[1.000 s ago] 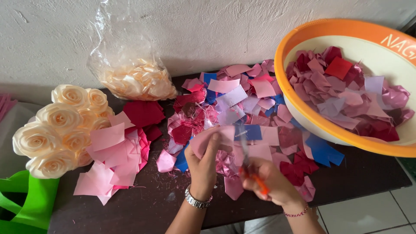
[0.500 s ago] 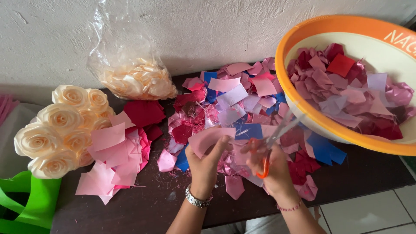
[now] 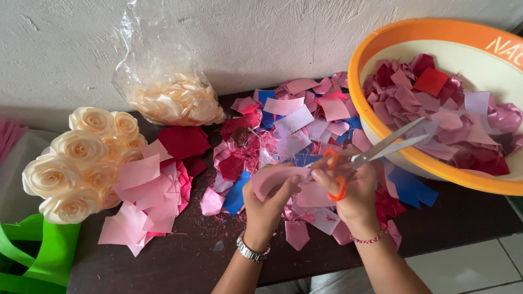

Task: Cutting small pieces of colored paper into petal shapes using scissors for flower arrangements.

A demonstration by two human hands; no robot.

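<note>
pink fabric piece [image 3: 272, 178] pinched in left hand [image 3: 265, 207], beside scissors [image 3: 376, 149].

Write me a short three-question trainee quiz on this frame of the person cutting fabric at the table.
1. True or false: the right hand holds scissors with orange handles.
2. What do the left hand's fingers pinch? A) a blue square B) a curved pink fabric piece C) a cream rose
3. Where does the clear plastic bag of cream petals sit?

Key
1. True; the blades point toward the orange-rimmed bowl.
2. B.
3. Against the wall, behind the bunch of cream fabric roses, on the dark table.
</note>
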